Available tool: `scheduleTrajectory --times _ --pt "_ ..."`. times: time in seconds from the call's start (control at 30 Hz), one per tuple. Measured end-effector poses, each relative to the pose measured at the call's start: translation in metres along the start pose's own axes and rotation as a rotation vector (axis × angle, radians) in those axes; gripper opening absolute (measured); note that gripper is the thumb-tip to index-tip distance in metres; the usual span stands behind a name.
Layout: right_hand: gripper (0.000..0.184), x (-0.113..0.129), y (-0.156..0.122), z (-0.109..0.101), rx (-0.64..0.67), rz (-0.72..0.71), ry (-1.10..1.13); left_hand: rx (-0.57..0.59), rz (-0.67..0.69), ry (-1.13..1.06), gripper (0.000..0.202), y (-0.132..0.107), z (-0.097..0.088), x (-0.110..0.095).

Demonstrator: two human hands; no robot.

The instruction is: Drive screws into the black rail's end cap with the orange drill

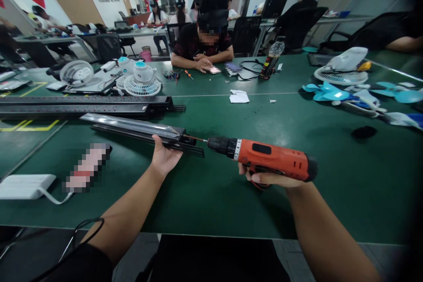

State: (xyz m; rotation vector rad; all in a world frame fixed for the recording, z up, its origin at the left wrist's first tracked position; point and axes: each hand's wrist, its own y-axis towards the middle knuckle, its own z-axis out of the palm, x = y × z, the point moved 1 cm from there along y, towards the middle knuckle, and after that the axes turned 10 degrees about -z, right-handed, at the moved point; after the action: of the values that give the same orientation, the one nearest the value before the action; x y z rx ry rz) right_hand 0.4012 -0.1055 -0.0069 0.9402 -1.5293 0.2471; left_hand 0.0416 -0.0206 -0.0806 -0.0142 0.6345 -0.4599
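Observation:
My right hand [267, 178] is wrapped round the grip of an orange and black cordless drill [274, 157], held level with its nose to the left. A long thin bit [195, 138] runs from the chuck to the end of a black metal profile [139, 130]. Whether its tip sits inside the profile cannot be made out. My left hand [165, 157] grips that profile near its right end, thumb on the near side and fingers hidden underneath. A clear strip lies along the profile's top.
More long black profiles [82, 108] lie behind on the green table [231, 207]. At left are a phone [88, 167] and a cabled white power bank [26, 186]. Fan parts [142, 81], blue blades [330, 92], a bottle [271, 61] and paper [239, 96] stand further back. A person [203, 44] sits opposite.

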Motion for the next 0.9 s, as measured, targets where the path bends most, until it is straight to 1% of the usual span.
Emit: scheduleTrajectory --times 0.13,0.27,0.37,0.43,0.57,0.7,0.83,0.9 --pt "0.026 0.0014 0.0015 0.0003 0.039 0.021 0.035 -0.007 0.007 0.007 0.070 -0.0001 -0.0008 -0.0002" --pt "0.021 0.0037 0.0022 -0.0016 0.106 0.017 -0.042 -0.045 0.016 0.014 0.070 -0.0002 0.0005 0.0002" --pt "0.017 0.0035 0.0024 -0.0029 0.135 -0.017 -0.062 -0.058 0.016 0.005 0.070 -0.0007 0.0022 0.0003" --pt "0.017 0.0020 0.0014 -0.0029 0.136 -0.022 -0.058 -0.062 0.014 -0.002 0.069 -0.0012 0.0031 0.0001" --pt "0.017 -0.0020 -0.0022 -0.0029 0.102 0.016 -0.055 -0.067 0.007 -0.004 0.069 -0.0019 0.0033 -0.0008" --pt "0.017 -0.0039 -0.0035 -0.0032 0.108 0.021 -0.052 -0.034 0.008 0.000 0.072 -0.0016 0.0021 -0.0011" --pt "0.027 -0.0039 -0.0025 -0.0036 0.090 0.019 -0.065 0.023 0.001 -0.015 0.071 -0.0010 0.0014 -0.0011" --pt "0.030 -0.0039 -0.0021 -0.0034 0.109 0.012 -0.072 0.030 0.002 -0.022 0.071 -0.0009 0.0009 -0.0013"
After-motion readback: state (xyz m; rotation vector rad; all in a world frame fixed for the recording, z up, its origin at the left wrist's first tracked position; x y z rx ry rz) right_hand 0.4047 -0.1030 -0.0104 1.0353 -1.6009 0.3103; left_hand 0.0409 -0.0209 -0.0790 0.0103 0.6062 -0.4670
